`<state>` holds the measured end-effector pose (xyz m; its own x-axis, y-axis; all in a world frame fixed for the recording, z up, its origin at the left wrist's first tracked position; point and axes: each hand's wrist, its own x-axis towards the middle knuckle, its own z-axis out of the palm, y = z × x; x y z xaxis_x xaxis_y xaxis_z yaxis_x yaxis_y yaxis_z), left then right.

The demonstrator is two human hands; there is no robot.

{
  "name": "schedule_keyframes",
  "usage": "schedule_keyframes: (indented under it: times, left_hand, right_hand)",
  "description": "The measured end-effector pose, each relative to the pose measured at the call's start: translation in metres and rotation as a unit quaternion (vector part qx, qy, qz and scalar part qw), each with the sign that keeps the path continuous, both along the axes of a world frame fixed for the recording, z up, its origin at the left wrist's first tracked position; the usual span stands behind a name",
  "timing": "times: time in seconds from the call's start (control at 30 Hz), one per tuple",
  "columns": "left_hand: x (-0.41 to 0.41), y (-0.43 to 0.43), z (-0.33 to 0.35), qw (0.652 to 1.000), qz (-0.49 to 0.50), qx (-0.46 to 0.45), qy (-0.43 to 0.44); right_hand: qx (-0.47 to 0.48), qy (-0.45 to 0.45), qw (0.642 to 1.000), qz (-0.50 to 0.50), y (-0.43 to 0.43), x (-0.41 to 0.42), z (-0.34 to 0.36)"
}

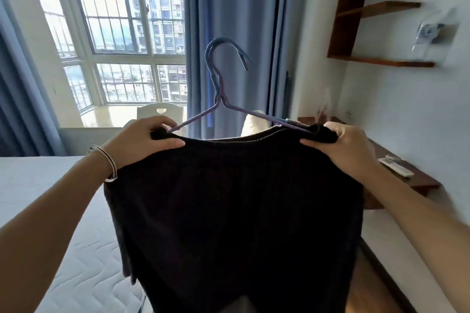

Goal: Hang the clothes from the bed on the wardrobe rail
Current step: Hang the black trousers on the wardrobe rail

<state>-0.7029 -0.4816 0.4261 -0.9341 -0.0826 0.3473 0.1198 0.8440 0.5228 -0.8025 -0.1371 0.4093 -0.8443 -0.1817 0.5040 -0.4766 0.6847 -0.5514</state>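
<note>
Forearms reach out from the bottom corners, and between them hangs the black ribbed knit top (pixel 234 211), held up in the air over the edge of the white quilted bed (pixel 50 223). The left hand (pixel 147 142) has its fingers (pixel 167 144) pinched on one shoulder of the top; the right hand (pixel 348 147) is clamped on the other. Rising from the neckline is the thin lilac wire hanger (pixel 220 99), hook upright. By my judgement the step is seating the shoulders: tug each seam outward along the hanger arms until both sit level, then carry it by the hook. Beyond stand blue curtains (pixel 239 20); no wardrobe rail shows.
</note>
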Motion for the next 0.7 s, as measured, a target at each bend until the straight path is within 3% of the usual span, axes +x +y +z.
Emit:
schedule_keyframes:
  times: [0.13,0.2,0.4,0.53,0.7]
  left_hand:
    - [-0.029,-0.047,-0.022,0.993,0.074,-0.016,-0.096]
    - [-0.046,-0.062,-0.037,0.985,0.135,-0.041,-0.099]
    - [-0.112,-0.076,-0.077,0.947,0.306,-0.075,0.061]
    - [-0.138,-0.081,-0.075,0.905,0.412,-0.067,0.081]
    - [-0.15,-0.101,-0.061,0.842,0.518,-0.11,0.105]
  right_hand:
    - [-0.002,-0.003,0.999,0.04,-0.047,-0.076,-0.01]
    - [0.0,-0.001,0.997,0.074,-0.069,-0.116,-0.015]
    - [0.018,-0.023,0.975,0.218,-0.133,-0.249,-0.035]
    - [0.061,-0.064,0.944,0.317,-0.183,-0.316,-0.021]
    - [0.096,-0.011,0.909,0.406,-0.254,-0.38,-0.022]
